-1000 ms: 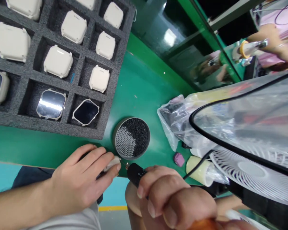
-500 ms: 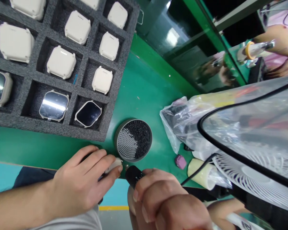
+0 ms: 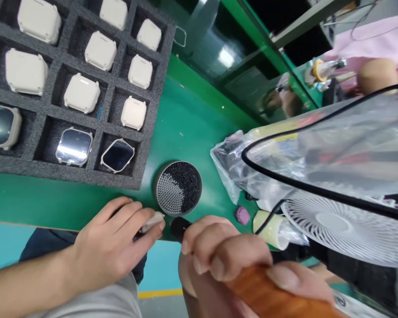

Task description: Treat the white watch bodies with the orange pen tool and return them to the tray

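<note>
At the bench's near edge my left hand (image 3: 109,247) is closed on a white smartwatch case (image 3: 153,221), most of it hidden under the fingers. My right hand (image 3: 225,249) wraps round an electric screwdriver (image 3: 179,228) with a black nose and an orange-brown body. Its tip points at the end of the case; whether they touch I cannot tell. Just beyond both hands stands a round grey dish (image 3: 155,187) with a dimpled floor, partly covered by tiny black screws (image 3: 189,185).
A grey foam tray (image 3: 116,180) with several white watches in its compartments lies at upper left. To the right are a plastic bag (image 3: 275,159), a purple block (image 3: 242,215), a yellowish roll (image 3: 268,229), a white fan (image 3: 334,223) and a black cable (image 3: 285,176). Part of another person shows at upper right.
My right hand has tilted, so the screwdriver's orange-brown body now shows. Its nose stays close to the watch case. The view has shifted slightly; my left hand keeps its hold.
</note>
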`<state>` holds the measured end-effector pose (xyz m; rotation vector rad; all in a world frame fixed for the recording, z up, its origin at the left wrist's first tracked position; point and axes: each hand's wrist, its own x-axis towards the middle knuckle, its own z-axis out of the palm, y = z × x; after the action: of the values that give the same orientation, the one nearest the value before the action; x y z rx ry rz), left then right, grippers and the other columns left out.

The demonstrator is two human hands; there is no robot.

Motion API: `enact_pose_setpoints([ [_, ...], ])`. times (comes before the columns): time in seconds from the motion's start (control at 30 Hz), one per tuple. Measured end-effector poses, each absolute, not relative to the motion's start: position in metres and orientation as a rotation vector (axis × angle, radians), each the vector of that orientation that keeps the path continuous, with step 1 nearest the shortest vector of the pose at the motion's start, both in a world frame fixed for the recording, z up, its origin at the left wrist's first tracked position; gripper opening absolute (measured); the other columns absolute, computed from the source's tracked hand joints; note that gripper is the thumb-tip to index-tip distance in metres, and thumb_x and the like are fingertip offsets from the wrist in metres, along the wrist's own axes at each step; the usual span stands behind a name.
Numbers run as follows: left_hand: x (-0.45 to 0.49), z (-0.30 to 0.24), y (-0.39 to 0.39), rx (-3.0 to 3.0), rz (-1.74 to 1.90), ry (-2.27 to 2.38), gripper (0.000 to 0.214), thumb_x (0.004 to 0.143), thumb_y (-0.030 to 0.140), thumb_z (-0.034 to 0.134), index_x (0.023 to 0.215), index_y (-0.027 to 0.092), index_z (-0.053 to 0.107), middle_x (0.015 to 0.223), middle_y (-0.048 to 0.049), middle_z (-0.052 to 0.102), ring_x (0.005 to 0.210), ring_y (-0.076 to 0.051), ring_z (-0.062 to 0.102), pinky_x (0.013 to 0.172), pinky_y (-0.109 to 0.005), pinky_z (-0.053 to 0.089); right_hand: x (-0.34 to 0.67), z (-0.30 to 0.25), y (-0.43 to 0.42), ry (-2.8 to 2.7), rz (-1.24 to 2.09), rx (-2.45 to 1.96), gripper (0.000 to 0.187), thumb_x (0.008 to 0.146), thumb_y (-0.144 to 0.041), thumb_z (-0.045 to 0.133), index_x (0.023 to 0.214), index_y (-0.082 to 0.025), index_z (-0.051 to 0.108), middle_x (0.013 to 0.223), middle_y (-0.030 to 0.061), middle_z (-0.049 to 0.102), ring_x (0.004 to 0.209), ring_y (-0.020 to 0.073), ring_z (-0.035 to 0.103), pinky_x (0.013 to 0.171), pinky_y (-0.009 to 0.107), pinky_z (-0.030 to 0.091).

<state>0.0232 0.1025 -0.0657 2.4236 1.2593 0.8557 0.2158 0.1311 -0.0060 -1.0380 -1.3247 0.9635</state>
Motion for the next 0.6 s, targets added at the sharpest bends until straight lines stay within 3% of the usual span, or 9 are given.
enact_pose_setpoints([
  [0.07,0.022,-0.067,0.101,2.454,0.838,1.255,0.031,0.099,0.021,0.067,0.129,0.021,0.075,0.129,-0.0061,0.074,0.116,-0.026,0.063,0.109,-0.048,0.047,0.218,-0.011,0.132,-1.251,0.85,-0.913,0.028,0.105,-0.043,0.04,0.122,-0.034,0.06,0.072,-0.0083,0.053,0.048,0.0125,0.053,0.049,0.033,0.052],
  [0.2,0.021,-0.068,0.099,2.514,0.832,1.179,0.033,0.101,0.016,0.059,0.131,0.016,0.074,0.139,-0.0074,0.071,0.121,-0.029,0.064,0.108,-0.051,0.047,0.209,-0.015,0.139,-1.139,0.705,-0.924,0.027,0.106,-0.037,0.035,0.115,-0.028,0.059,0.077,-0.0068,0.06,0.052,0.0113,0.056,0.046,0.031,0.052],
  [0.3,0.024,-0.067,0.1,2.485,0.855,1.256,0.028,0.098,0.016,0.064,0.124,0.015,0.075,0.131,-0.0082,0.074,0.115,-0.028,0.065,0.106,-0.049,0.048,0.2,-0.017,0.143,-1.042,0.706,-0.929,0.027,0.105,-0.041,0.037,0.112,-0.026,0.059,0.074,-0.0073,0.061,0.049,0.0103,0.054,0.043,0.03,0.052],
  [0.43,0.026,-0.065,0.1,2.478,0.865,1.317,0.025,0.098,0.028,0.073,0.119,0.015,0.076,0.124,-0.0087,0.076,0.113,-0.028,0.065,0.106,-0.049,0.048,0.2,-0.019,0.142,-1.047,0.745,-0.953,0.028,0.105,-0.037,0.034,0.112,-0.027,0.059,0.074,-0.0067,0.062,0.051,0.0118,0.058,0.046,0.033,0.055],
  [0.6,0.022,-0.066,0.1,2.478,0.824,1.159,0.026,0.104,0.021,0.055,0.12,0.015,0.075,0.142,-0.0106,0.07,0.128,-0.031,0.062,0.115,-0.053,0.042,0.203,-0.019,0.14,-1.05,0.759,-0.98,0.027,0.107,-0.041,0.036,0.114,-0.027,0.058,0.076,-0.0072,0.064,0.052,0.012,0.06,0.048,0.034,0.056],
])
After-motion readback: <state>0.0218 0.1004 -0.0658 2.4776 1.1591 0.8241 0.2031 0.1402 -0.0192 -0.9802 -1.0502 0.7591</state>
